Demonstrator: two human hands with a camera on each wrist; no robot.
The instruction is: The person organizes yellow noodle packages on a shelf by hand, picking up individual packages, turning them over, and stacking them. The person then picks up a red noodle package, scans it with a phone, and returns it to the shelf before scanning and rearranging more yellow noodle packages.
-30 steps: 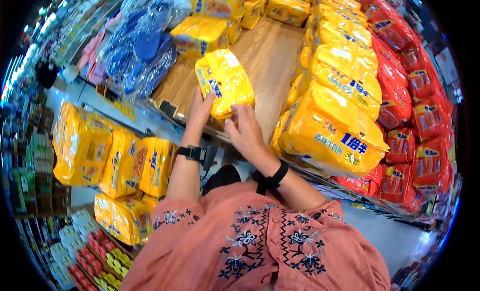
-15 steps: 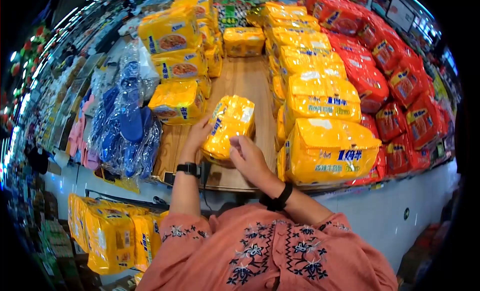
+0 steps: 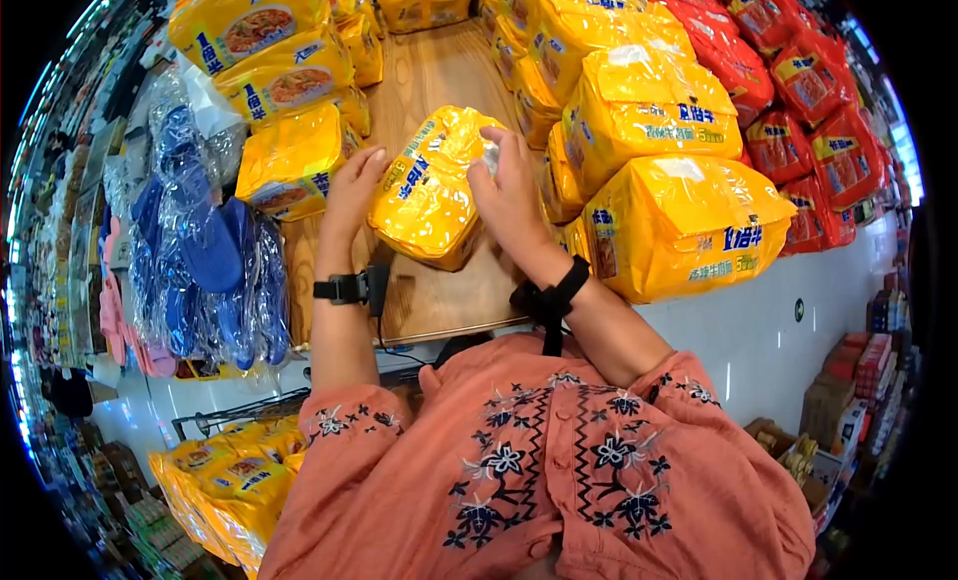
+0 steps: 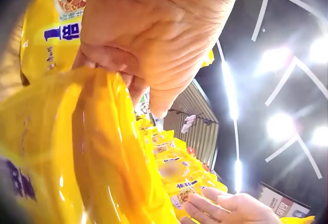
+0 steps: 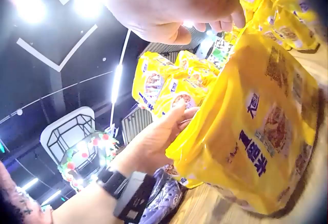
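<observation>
A yellow plastic-wrapped pack of instant noodles (image 3: 429, 196) sits on the wooden display table (image 3: 429, 81), turned at an angle. My left hand (image 3: 349, 191) is at its left side, fingertips right at the wrapper's edge. On the opposite side, my right hand (image 3: 514, 191) has its fingers extended along the upper right edge of the pack. In the left wrist view the right hand (image 4: 233, 208) shows beyond the pack with loosely spread fingers. The right wrist view has the left hand (image 5: 159, 131) against the far side of the pack, its fingertips partly hidden by the wrapper.
Stacked yellow noodle packs (image 3: 284, 66) stand left of the pack, and a row of more yellow packs (image 3: 689, 221) lines the right. Red packs (image 3: 813, 76) lie farther right. Blue slippers in clear plastic (image 3: 205, 241) hang at the left. More yellow packs (image 3: 225, 480) are low at the left.
The noodle pack has gone from between my hands near the table's front onto the tabletop and turned. My left fingers have eased back to its edge. The head view has shifted.
</observation>
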